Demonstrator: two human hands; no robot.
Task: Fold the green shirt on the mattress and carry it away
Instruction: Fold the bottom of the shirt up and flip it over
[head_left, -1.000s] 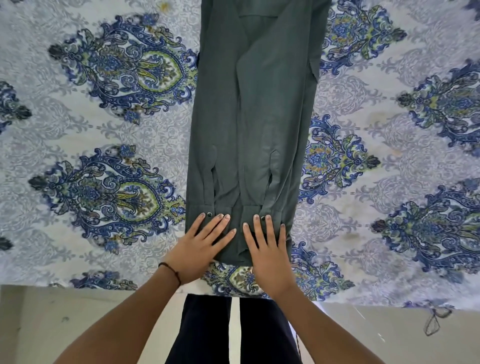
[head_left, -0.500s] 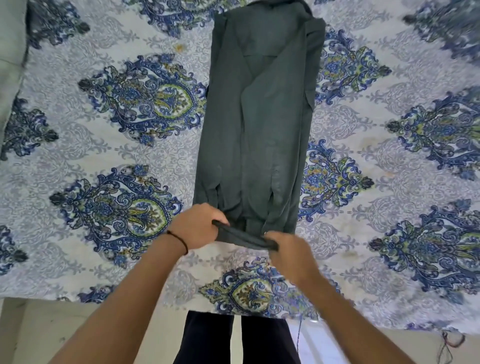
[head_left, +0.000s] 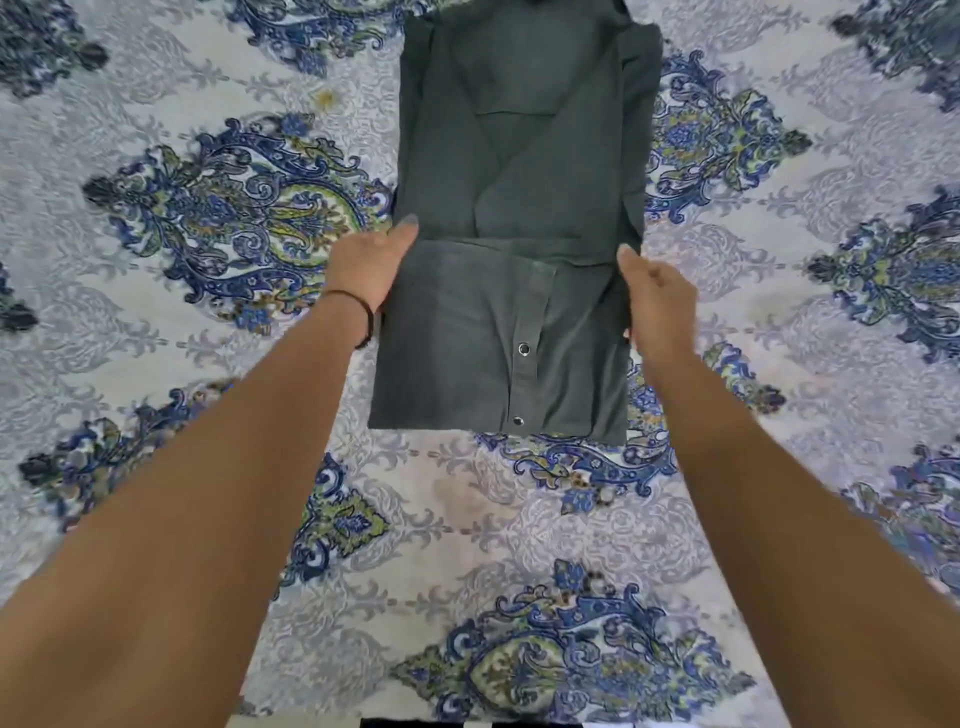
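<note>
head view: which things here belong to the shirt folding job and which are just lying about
In the job: green shirt, half folded; left hand and right hand, holding its side edges; mattress, paisley-covered.
Just there: black wristband on the left wrist; yellowish stain on the cover.

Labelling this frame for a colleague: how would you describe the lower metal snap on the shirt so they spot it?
A green shirt lies on the blue-patterned sheet, its near half folded over. A stitched strip down that fold carries two metal snaps; the lower snap is the one by the shirt's near edge.
</note>
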